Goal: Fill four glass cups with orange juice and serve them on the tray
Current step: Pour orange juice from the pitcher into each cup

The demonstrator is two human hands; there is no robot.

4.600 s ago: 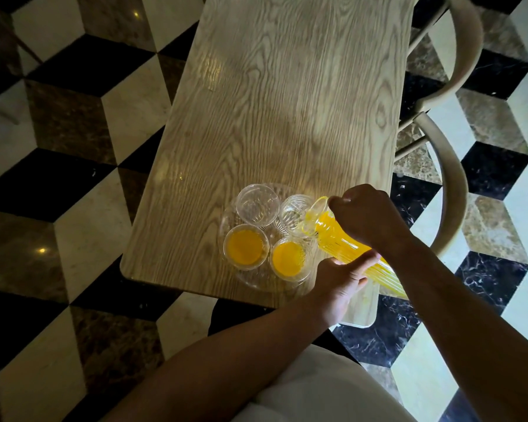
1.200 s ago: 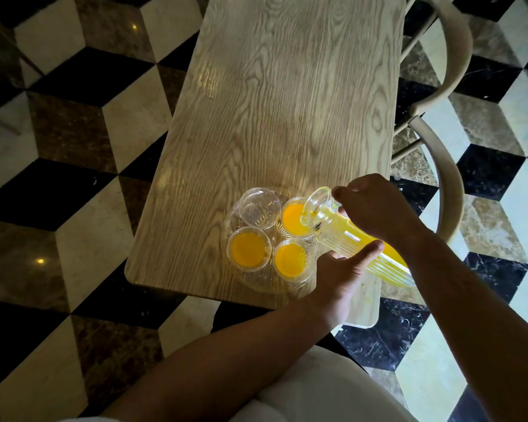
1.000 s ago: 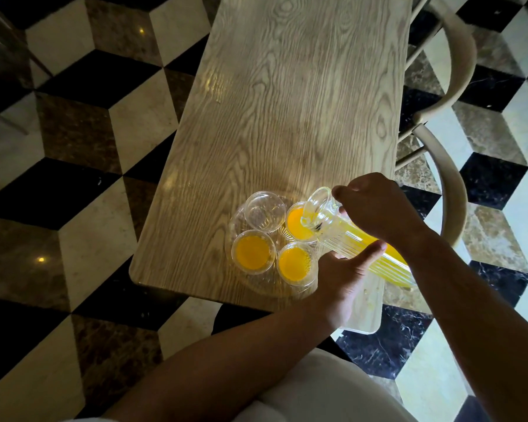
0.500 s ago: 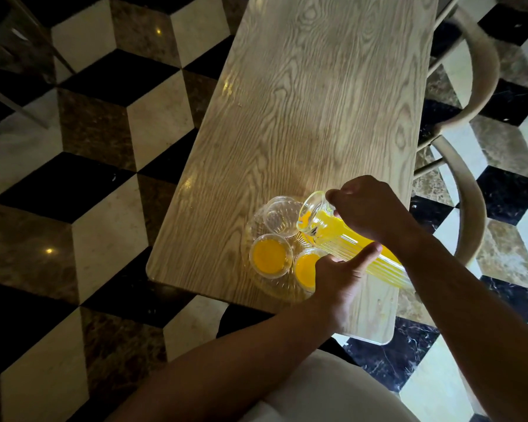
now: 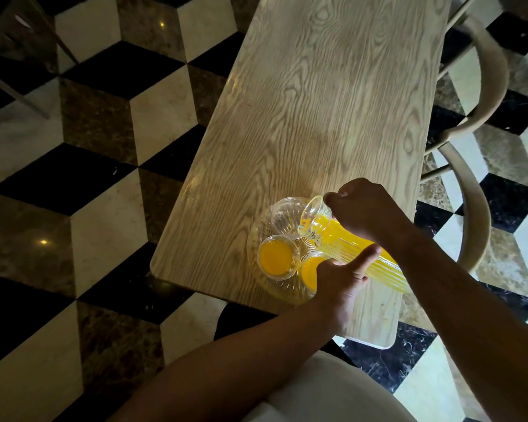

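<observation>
A clear round glass tray (image 5: 258, 226) sits near the wooden table's front edge and carries the glass cups. The front-left cup (image 5: 277, 261) holds orange juice. A second filled cup (image 5: 309, 271) is partly behind my left hand. The far-left cup (image 5: 285, 219) looks empty. The remaining cup is hidden under the pitcher. A ribbed glass pitcher (image 5: 348, 242) of orange juice is tilted with its spout over the far-left cup. My right hand (image 5: 365, 210) grips its top. My left hand (image 5: 343, 277) supports the pitcher's body from below.
The wooden table (image 5: 311, 117) stretches away from me. Two curved wooden chair backs (image 5: 482, 208) stand along its right side. The floor around it is black, white and brown tile. A chair leg (image 5: 22, 95) shows at far left.
The third cup was filled, then the pitcher's spout moved left from it to above the empty far-left cup. Both hands stayed on the pitcher; my view shifted left.
</observation>
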